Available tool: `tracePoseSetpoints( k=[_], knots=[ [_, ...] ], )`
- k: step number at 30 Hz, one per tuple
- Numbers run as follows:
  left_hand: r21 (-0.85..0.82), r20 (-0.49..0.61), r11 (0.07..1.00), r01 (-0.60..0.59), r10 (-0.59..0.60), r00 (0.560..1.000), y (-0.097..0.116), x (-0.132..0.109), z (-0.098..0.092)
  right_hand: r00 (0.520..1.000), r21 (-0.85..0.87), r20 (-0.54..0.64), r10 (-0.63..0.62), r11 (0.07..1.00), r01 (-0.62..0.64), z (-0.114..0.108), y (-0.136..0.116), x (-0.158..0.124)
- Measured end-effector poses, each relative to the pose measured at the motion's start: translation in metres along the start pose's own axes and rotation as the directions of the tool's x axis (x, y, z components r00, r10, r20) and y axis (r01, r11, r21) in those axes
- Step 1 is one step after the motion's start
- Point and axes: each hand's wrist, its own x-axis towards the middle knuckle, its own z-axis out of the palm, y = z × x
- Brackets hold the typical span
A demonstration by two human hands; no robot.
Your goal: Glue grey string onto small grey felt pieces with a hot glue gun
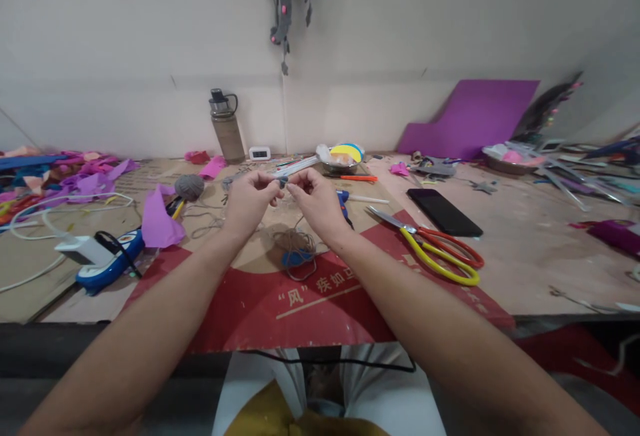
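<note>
Above the middle of the red-and-tan board [235, 313], both hands meet. Left hand [255, 197]: thumb and forefinger brought together at the tips. Right hand [316, 201]: same pinch, facing the left, just beside it. Between them, a small dark piece [283, 181], apparently gripped from both sides; fingers cover most of it, so shape and material cannot be told.

Below the hands, loose coils of grey yarn [307, 244] lie over a blue piece [297, 258] on the board. One thin strand rises from the coils towards the right hand; its end is hidden. Grey yarn ball [189, 187] lies off to the left, beyond the left wrist.

Handling, by judgement: dark piece probably very light, fingertip work only; best held by its edges, thumb against forefinger. Yarn likely soft, limp, not fragile, but quick to snarl. Take it close to the end, pinch short, leave slack in the coils; a hard tug could drag the tangle along.

Right side: blue glue gun [343, 200] partly behind the right hand; scissors [410, 229] farther out, blades pointing left.
</note>
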Motion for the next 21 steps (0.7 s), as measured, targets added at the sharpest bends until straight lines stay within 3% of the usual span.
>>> tracePoseSetpoints(
  k=[3, 9, 21],
  knots=[
    [-0.065, 0.027, 0.997, 0.039, -0.037, 0.999, -0.0003, -0.0003, 0.0014, 0.999, -0.061, -0.033, -0.042, 0.997, 0.04, -0.0016, -0.0031, -0.0011],
    [-0.197, 0.049, 0.976, 0.092, -0.084, 0.995, -0.0013, 0.0, 0.0039, 0.998, -0.108, -0.054, -0.014, 0.994, 0.008, -0.0013, -0.0054, -0.0016],
    [-0.264, 0.114, 0.957, 0.122, -0.095, 0.989, 0.0053, -0.0048, 0.0051, 0.994, -0.2, -0.111, -0.012, 0.98, -0.011, -0.0031, -0.0109, -0.0021]
  ],
)
